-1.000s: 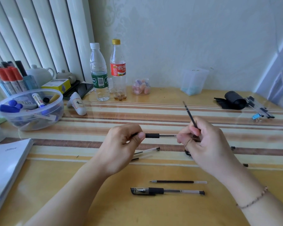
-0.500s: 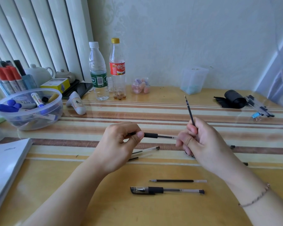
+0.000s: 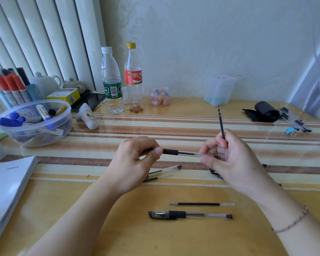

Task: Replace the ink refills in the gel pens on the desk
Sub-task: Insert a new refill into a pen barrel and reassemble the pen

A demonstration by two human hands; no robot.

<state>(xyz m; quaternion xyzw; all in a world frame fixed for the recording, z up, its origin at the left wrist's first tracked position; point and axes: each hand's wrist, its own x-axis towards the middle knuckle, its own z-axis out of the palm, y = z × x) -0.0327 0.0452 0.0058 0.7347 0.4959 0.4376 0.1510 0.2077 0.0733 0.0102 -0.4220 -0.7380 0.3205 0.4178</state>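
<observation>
My left hand (image 3: 137,159) pinches the tip end of a clear gel pen with a black grip (image 3: 181,152), held level above the desk. My right hand (image 3: 231,159) touches the pen's rear end with thumb and forefinger, and a thin black refill (image 3: 221,122) sticks up from between its fingers. A loose refill (image 3: 201,204) and a capped gel pen (image 3: 190,214) lie side by side on the desk in front of me. Under my left hand lie another clear pen barrel (image 3: 168,169) and a thin refill (image 3: 151,179), partly hidden.
A clear bowl of markers (image 3: 33,122) stands at the left, a white booklet (image 3: 7,183) at the near left. Two bottles (image 3: 122,78) and a small jar (image 3: 159,97) stand at the back. A black roll (image 3: 264,111) and clips lie at the right.
The refill in my right hand has tilted more upright, and my right fingers have shifted along the pen's rear end. My left hand stays put.
</observation>
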